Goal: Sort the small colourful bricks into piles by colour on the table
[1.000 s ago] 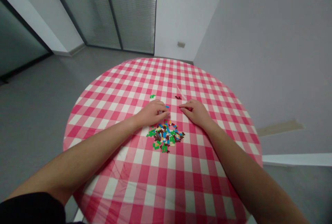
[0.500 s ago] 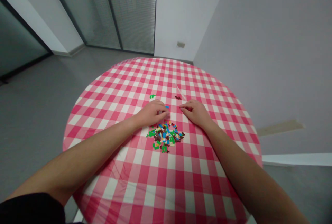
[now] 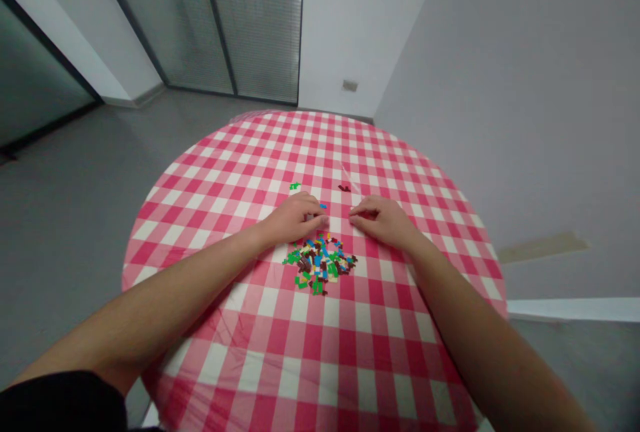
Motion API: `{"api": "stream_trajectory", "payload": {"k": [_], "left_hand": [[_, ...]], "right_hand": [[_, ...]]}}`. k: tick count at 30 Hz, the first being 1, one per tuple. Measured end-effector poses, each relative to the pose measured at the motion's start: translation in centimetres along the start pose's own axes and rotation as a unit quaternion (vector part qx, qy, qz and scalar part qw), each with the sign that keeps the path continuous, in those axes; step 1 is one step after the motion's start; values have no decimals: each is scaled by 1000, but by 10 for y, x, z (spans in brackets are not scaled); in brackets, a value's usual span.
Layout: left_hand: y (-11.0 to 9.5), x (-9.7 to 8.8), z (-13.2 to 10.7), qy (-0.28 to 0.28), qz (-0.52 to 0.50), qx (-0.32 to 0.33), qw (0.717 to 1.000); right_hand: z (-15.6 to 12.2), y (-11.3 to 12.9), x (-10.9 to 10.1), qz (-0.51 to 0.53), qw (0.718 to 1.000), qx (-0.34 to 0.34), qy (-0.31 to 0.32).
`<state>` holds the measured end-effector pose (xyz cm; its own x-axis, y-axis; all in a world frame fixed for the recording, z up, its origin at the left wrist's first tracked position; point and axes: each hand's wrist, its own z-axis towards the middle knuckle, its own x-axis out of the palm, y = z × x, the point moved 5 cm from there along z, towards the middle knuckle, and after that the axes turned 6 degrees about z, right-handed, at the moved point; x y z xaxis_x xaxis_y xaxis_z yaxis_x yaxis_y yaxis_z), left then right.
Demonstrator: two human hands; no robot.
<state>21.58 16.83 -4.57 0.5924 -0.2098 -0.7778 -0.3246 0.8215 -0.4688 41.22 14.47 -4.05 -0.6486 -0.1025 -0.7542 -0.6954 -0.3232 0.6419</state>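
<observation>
A loose pile of small plastic bricks (image 3: 319,264) in green, blue, brown, white and yellow lies on the red-and-white checked tablecloth (image 3: 350,352), just below my hands. My left hand (image 3: 293,219) rests at the pile's upper left with its fingers curled, close to a small blue brick (image 3: 323,206). My right hand (image 3: 381,220) lies to the right, its fingertips drawn together on the cloth. Whether either hand holds a brick is hidden by the fingers. Farther out sit a small green cluster (image 3: 295,187) and a dark brown cluster (image 3: 344,188).
The cloth covers a round table, with grey floor all around it. A thin pale line (image 3: 350,177) crosses the cloth beyond my right hand. A black sleeve (image 3: 60,405) shows at the lower left. Walls and a glass partition with blinds stand beyond.
My right hand has shifted slightly to the right and its fingers have drawn closer together. My left hand and the brick pile look unchanged.
</observation>
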Motion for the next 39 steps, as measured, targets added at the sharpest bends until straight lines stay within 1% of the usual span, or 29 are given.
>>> {"api": "stream_trajectory", "payload": {"k": [2,3,4,5,7,9,18,21,24,26,28,29,30,31,33,35,39], "left_hand": [[1,0,0,0,1,1,1000],[1,0,0,-2,1,1,1000],[1,0,0,-3,2,1,1000],[1,0,-1,-5,2,1,1000],[2,0,-1,-7,2,-1,1000],[2,0,-1,-5,0,-7,1000],[2,1,-1,-3,-5,-9,1000],[2,1,-2,-6,-4,-4,1000],[3,2,-2,-8,-1,-3,1000],[3,2,-2,-6,1,-4,1000],[2,2,-2,-7,0,-5,1000],[2,1,-2,-10,0,-5,1000],[1,1,-1,-14,0,-4,1000],[1,1,-1,-17,1,-2,1000],[0,0,-1,-21,3,3,1000],[0,0,0,-21,5,9,1000],[1,1,0,-23,8,6,1000]], "right_hand": [[-7,9,7,44,989,-14,138],[-10,12,9,54,980,-5,192],[-13,14,10,52,973,10,224],[-16,15,10,47,969,22,242],[-18,18,8,32,965,34,258],[-19,20,8,22,963,30,268],[-19,30,15,35,956,-29,289],[-20,29,16,37,959,-24,280],[-17,23,16,58,967,8,249],[-13,18,16,79,978,20,193],[-8,14,16,91,989,24,110],[-5,12,16,94,994,27,57],[-3,12,18,91,995,26,21],[-2,13,20,91,996,21,-8],[0,19,25,93,995,-3,-45],[1,25,28,93,993,-23,-67],[1,31,30,87,993,-42,-74]]}}
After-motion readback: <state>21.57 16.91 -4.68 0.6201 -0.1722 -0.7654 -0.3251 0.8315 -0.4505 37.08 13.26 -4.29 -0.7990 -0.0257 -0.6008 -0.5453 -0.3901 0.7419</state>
